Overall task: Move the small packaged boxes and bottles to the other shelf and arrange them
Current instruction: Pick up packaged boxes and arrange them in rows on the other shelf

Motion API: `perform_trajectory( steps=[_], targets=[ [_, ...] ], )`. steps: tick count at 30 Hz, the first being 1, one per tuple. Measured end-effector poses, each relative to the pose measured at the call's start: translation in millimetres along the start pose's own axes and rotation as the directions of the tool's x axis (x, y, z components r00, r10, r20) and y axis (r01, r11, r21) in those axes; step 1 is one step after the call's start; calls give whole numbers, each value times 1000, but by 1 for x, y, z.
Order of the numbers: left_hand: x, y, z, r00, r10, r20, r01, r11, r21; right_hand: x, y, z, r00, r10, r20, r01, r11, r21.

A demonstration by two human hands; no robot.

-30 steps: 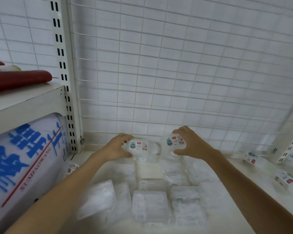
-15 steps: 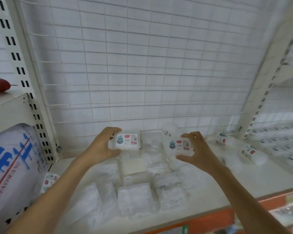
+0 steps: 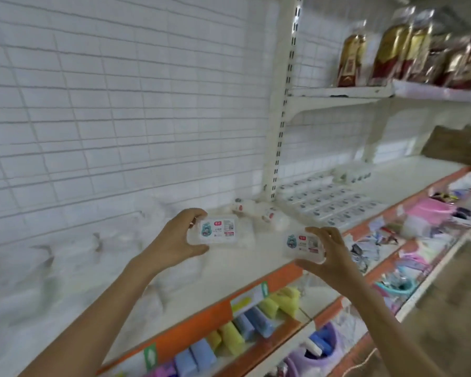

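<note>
A: What's different from half a second back?

B: The view has swung right. The rows of boxes [image 3: 328, 204] already laid out on the far shelf [image 3: 408, 180] now fill the middle right of the frame, past the upright post [image 3: 279, 148].

A: And the hands?

B: The left hand [image 3: 174, 242] still pinches a small box [image 3: 218, 229] between thumb and fingers, at centre frame. The right hand [image 3: 331, 257] grasps a second box [image 3: 303, 244], lower and to the right, over the shelf's orange edge [image 3: 278, 276].

A: So both are in transit?

B: I'd judge so (neither box touches the shelf). A few bottles [image 3: 257, 210] lie loose near the post, still to be moved.
</note>
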State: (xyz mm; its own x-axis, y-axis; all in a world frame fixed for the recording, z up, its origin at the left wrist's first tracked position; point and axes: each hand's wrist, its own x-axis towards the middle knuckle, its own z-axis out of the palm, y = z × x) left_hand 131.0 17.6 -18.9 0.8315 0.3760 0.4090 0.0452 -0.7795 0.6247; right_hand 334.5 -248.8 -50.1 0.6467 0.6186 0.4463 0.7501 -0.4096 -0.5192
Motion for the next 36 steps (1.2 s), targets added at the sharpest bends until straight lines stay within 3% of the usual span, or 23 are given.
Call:
perform_trajectory(
  steps=[9,20,27,30,36],
  targets=[
    [55,88,196,994,68,87,-61,995,-80,-75,157,-111,968,238,-79,-242,969,-51],
    [115,159,348,955,190,228,-174,981,-91,-133,287,-169,899,405,-166,-409,912,9],
    [210,184,408,955,231,183,-222,973,-67,-62,371,-189,891,411,-191,-418,908,2],
    [261,185,422,964,232,130,-226,972,-61,-8,404,-195,900,416,-130,-412,910,56],
    [339,171,422,991,114,73,-115,993,20,97,446,-202,963,271,-9,-270,962,42]
  ],
)
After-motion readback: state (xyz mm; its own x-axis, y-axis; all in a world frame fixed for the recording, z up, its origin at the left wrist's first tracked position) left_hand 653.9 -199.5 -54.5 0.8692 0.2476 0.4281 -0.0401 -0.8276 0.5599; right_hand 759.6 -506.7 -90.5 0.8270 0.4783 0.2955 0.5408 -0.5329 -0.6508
